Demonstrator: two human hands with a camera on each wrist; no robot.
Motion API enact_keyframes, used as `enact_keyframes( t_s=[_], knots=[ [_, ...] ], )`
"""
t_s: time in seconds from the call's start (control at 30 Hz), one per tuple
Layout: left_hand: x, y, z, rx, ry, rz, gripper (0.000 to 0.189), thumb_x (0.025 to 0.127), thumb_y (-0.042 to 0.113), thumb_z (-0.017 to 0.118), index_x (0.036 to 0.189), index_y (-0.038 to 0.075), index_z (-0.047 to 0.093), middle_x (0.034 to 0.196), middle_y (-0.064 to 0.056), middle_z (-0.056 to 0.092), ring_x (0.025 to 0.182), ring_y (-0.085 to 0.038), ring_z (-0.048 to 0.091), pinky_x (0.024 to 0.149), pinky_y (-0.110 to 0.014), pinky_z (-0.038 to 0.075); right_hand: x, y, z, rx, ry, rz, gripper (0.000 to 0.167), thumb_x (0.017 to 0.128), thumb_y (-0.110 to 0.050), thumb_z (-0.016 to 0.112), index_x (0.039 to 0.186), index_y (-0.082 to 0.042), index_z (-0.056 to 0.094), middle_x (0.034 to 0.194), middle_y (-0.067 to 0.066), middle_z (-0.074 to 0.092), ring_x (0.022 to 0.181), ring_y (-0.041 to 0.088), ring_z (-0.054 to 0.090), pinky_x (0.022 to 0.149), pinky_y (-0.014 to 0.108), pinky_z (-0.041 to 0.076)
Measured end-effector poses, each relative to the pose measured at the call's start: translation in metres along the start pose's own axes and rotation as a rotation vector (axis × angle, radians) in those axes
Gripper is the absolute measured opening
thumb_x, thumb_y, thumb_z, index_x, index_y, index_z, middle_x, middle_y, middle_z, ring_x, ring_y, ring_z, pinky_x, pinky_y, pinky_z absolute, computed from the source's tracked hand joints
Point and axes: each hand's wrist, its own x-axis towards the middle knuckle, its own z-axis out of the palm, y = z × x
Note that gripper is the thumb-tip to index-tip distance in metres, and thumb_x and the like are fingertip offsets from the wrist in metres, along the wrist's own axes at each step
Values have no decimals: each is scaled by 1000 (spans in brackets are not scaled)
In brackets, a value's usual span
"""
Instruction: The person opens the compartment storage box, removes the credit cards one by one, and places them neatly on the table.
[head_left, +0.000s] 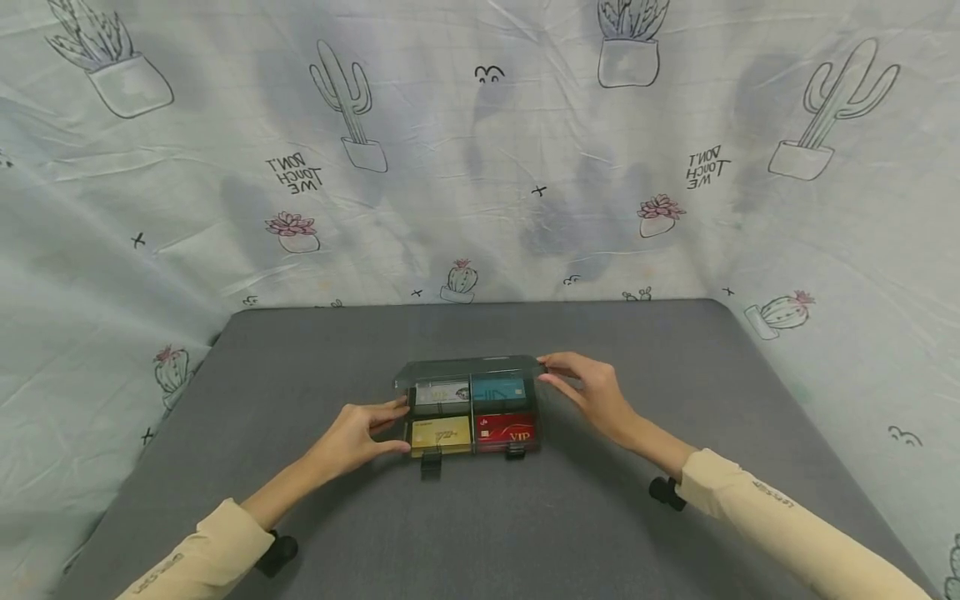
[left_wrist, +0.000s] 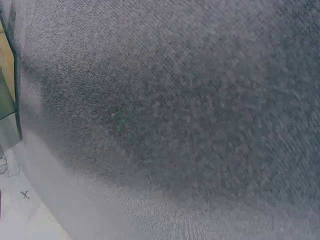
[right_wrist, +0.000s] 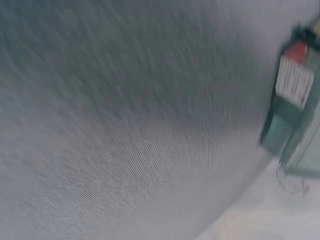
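Note:
A clear plastic storage case (head_left: 472, 414) with a divider lies on the table, its smoky see-through lid (head_left: 468, 367) tilted up along the far side. Inside are a silver card (head_left: 441, 392), a teal card (head_left: 498, 389), a gold card (head_left: 440, 434) and a red VIP card (head_left: 507, 428). Two black latches (head_left: 431, 463) hang at the front. My left hand (head_left: 354, 435) grips the case's left side, thumb near the front corner. At the lid's right end, my right hand (head_left: 588, 390) holds the edge between thumb and fingers. Neither hand shows in the wrist views.
The case stands near the middle of a dark grey table (head_left: 480, 533) with rounded far corners. A pale cloth (head_left: 480, 167) printed with cacti hangs behind it and along both sides. Black wrist devices (head_left: 277, 554) sit below both cream sleeves.

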Motion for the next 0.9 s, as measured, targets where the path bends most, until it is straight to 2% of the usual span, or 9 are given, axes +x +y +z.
enact_keyframes(
  t_s=[0.13,0.23,0.33,0.4,0.5,0.57,0.7,0.8,0.9],
  knots=[
    [0,2,0,-4,-3,2,57,76,17,81,122,-9,61,136,-26,49,108,-33,62,85,-26,56,11,12,-4,-20,-25,-151,24,98,-18,55,102,2,68,106,14,66,89,22,68,77,22,58],
    [1,4,0,18,8,3,56,74,17,82,119,-10,63,135,-24,52,107,-32,63,84,-26,57,19,22,-3,-38,-6,-174,23,98,-16,55,103,2,69,107,15,65,92,23,67,83,22,56],
    [1,4,-1,19,8,1,55,74,18,83,118,-10,64,133,-22,55,107,-32,63,85,-26,56,30,32,1,-17,49,-86,14,92,-6,63,101,2,70,105,14,66,89,24,67,81,18,55],
    [1,3,-1,7,9,6,55,74,18,82,117,-10,64,131,-21,57,107,-33,63,85,-26,56,37,38,5,12,73,-9,15,86,2,68,100,3,70,104,15,66,87,26,67,78,21,57],
    [2,1,-1,-29,15,9,56,74,18,82,119,-10,63,130,-22,57,110,-34,61,88,-26,55,44,49,10,62,61,110,31,77,12,73,107,5,67,106,16,65,90,30,66,74,30,60],
    [2,1,0,-51,24,3,57,72,16,83,118,-11,63,131,-22,57,111,-34,61,88,-26,55,45,55,13,95,25,182,40,78,10,73,117,5,63,111,19,62,95,34,64,75,38,61],
    [1,1,1,-84,34,-14,58,71,14,84,118,-12,63,132,-24,55,111,-34,60,88,-24,54,42,64,22,99,-56,315,67,77,9,75,138,0,49,126,24,56,100,38,64,73,40,61],
    [2,1,1,-115,29,-30,58,70,13,84,118,-13,63,133,-25,53,111,-33,60,87,-23,54,37,71,30,80,-82,382,80,76,9,75,147,-3,38,133,27,52,97,40,65,71,41,61],
    [2,1,-1,-132,12,-53,58,70,13,84,118,-12,62,134,-23,52,112,-31,60,86,-22,54,34,78,37,62,-66,403,84,76,9,75,148,-3,35,132,29,52,93,40,66,71,45,61]
  ],
)
